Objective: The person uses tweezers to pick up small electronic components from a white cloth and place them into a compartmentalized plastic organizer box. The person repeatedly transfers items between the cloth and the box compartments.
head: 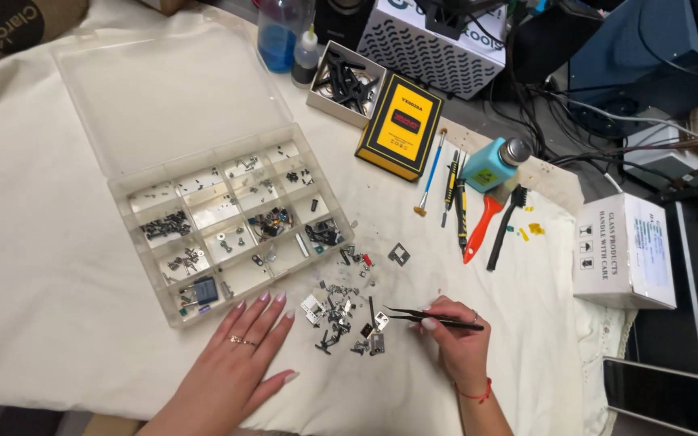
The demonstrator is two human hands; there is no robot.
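Note:
My right hand grips black tweezers whose tips point left at a pile of small metal parts on the white cloth. My left hand lies flat on the cloth, fingers spread, just left of that pile and below the clear plastic organiser box. The box is open, its lid folded back, and its compartments hold small screws and parts. The left hand holds nothing.
A yellow-and-black flat box, several brushes and screwdrivers, a teal dispenser bottle and a small tray of black parts lie behind. A white carton stands at the right. Cables crowd the far right.

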